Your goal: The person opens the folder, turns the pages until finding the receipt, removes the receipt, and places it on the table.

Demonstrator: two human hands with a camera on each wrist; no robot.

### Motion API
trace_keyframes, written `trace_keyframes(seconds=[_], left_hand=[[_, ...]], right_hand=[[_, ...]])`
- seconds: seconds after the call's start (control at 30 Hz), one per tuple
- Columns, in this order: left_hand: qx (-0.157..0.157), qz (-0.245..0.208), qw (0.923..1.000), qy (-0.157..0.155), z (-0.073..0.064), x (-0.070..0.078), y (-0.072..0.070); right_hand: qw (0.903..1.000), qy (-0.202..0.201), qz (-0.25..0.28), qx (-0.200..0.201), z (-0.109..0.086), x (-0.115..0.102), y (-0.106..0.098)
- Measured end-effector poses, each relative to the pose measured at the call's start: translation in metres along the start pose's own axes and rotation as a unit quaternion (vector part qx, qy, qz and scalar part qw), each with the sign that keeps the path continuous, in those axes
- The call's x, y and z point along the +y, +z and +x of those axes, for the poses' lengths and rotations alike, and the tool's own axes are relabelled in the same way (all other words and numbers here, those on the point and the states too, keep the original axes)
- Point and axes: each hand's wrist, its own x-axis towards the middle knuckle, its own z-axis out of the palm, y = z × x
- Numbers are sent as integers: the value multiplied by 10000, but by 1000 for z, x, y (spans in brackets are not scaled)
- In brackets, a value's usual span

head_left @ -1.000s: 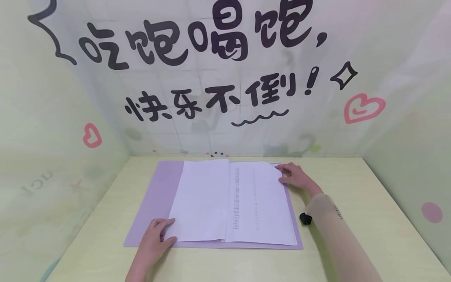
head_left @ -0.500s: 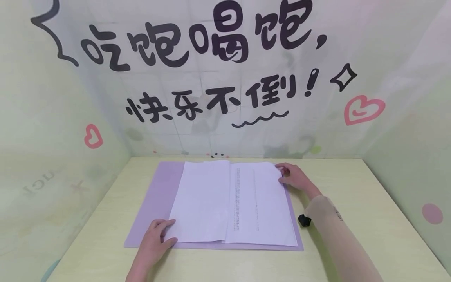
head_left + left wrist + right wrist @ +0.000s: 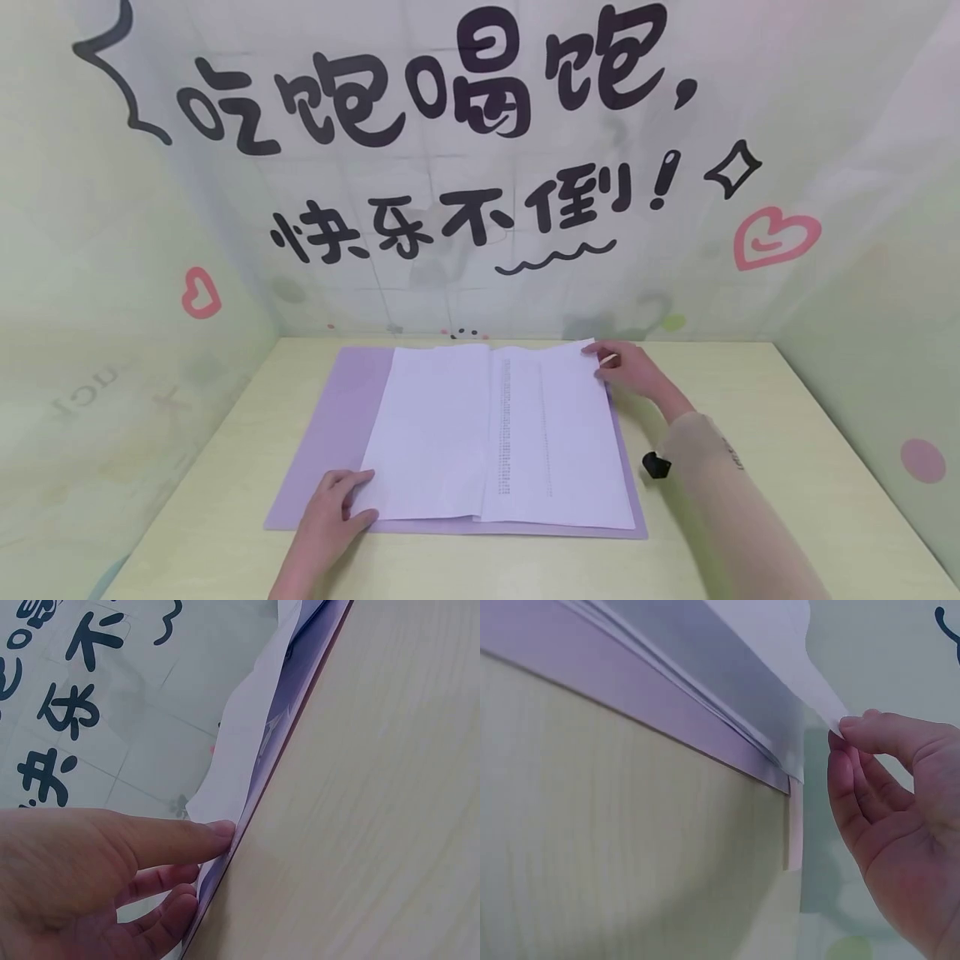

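Note:
A purple folder [image 3: 326, 442] lies spread on the table, holding white pages. The left page [image 3: 427, 433] looks blank; the right page [image 3: 577, 433] carries narrow columns of small print. My right hand [image 3: 633, 371] pinches the upper right corner of that page between thumb and index finger. In the right wrist view the pinched sheet [image 3: 780, 637] rises above the stack and folder beneath. My left hand [image 3: 326, 512] rests at the lower left of the left page. Its thumb lies on the paper's edge in the left wrist view, the other fingers [image 3: 176, 911] loosely bent beside it.
A small black object [image 3: 657, 465] sits on the pale wood table [image 3: 780, 475], right of the folder and beside the right sleeve [image 3: 720, 483]. A wall [image 3: 465, 292] with large black lettering rises behind the table, and side walls flank it.
The right hand has lifted the right page's upper corner, which now stands up above the folder's far edge. The left hand has stayed in place.

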Motion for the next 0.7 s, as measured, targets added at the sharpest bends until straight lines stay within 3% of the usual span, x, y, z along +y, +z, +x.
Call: trace_keyframes(seconds=[0.4, 0.7], left_hand=[[33, -9, 10000, -5, 0, 0, 1], [17, 16, 10000, -16, 1, 0, 0]], right_hand=[[9984, -134, -259, -494, 8, -24, -28], [9941, -542, -504, -795, 21, -44, -43]])
